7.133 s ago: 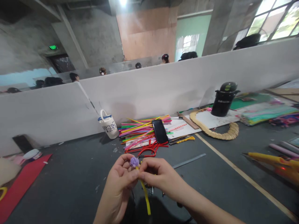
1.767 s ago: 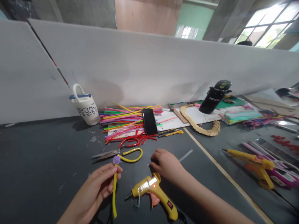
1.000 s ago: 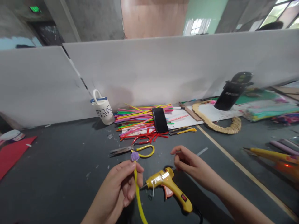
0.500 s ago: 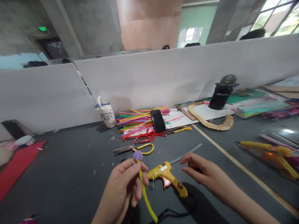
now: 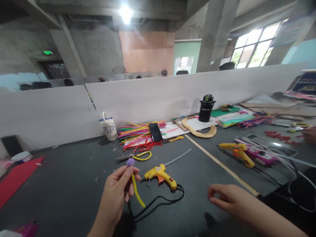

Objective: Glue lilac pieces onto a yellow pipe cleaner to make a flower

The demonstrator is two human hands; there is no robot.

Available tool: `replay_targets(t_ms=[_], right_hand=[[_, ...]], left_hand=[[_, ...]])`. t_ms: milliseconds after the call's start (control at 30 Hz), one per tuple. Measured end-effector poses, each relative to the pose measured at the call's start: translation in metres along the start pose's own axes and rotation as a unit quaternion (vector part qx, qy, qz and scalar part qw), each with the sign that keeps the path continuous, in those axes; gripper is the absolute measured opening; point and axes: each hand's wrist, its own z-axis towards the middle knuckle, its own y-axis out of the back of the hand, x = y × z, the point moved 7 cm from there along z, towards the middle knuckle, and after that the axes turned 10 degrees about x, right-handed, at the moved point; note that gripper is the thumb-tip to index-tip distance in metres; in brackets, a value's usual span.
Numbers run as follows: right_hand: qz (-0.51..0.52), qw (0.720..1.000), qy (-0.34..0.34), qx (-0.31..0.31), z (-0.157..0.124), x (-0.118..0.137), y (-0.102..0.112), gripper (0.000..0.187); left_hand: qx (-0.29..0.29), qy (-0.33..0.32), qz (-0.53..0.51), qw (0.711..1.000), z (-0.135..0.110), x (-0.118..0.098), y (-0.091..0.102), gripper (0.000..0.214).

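My left hand (image 5: 117,186) pinches a small purple pom-pom-like flower head (image 5: 130,162) with a yellow pipe-cleaner stem (image 5: 136,191) hanging below it. Just right of those fingers a yellow hot glue gun (image 5: 158,172) lies on its side, its light lit and a clear glue stick (image 5: 178,157) poking out of the back. My right hand (image 5: 224,197) hovers over the table to the right of the glue gun, fingers loosely curled, nothing visible in them. Behind the flower lie scissors (image 5: 144,156) with red and yellow handles, partly hidden.
Coloured pipe cleaners (image 5: 135,135) lie under a black phone (image 5: 155,132). Beside them are a white cup (image 5: 108,129), a curved tan band (image 5: 197,132) and a black flask (image 5: 206,110). A second glue gun (image 5: 235,153) rests on the right. Another person's hand (image 5: 309,135) shows at the right edge.
My right hand has moved away from the glue stick, to the right and nearer me. My left hand still holds the flower. The view has tilted up and turned right.
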Motion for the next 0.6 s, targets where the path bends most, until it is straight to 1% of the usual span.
replay_targets(t_ms=[67,100,167,233,267,333,433,533,600], right_hand=[[0.007,1.000,0.007,-0.021,-0.005,-0.005,0.006,0.013],[0.014,0.999,0.020,-0.034,-0.004,-0.002,0.009,0.018],[0.038,0.996,0.055,-0.058,0.002,0.014,0.015,0.026],[0.075,0.992,0.086,-0.059,0.015,0.040,0.013,0.018],[0.101,0.988,0.104,-0.045,0.024,0.055,0.009,0.016],[0.168,0.975,0.143,-0.005,0.044,0.088,-0.004,0.021],[0.273,0.942,0.182,0.074,0.075,0.131,-0.030,0.033],[0.351,0.904,0.207,0.126,0.100,0.159,-0.046,0.035],[0.387,0.883,0.225,0.142,0.114,0.171,-0.047,0.034]], left_hand=[[-0.006,-0.004,0.003,1.000,-0.004,0.001,-0.001,0.032],[-0.007,-0.003,0.004,1.000,-0.005,0.001,-0.002,0.032],[-0.009,-0.003,0.004,1.000,-0.005,0.001,-0.003,0.033],[-0.008,-0.002,0.002,1.000,-0.002,0.001,-0.004,0.034],[-0.006,-0.002,0.001,1.000,0.000,0.001,-0.005,0.034],[0.004,-0.003,-0.001,1.000,0.007,0.003,-0.007,0.035],[0.023,-0.013,-0.005,1.000,0.021,0.004,-0.011,0.034],[0.039,-0.031,-0.004,0.999,0.037,-0.001,-0.012,0.033],[0.047,-0.048,-0.001,0.998,0.046,-0.007,-0.012,0.031]])
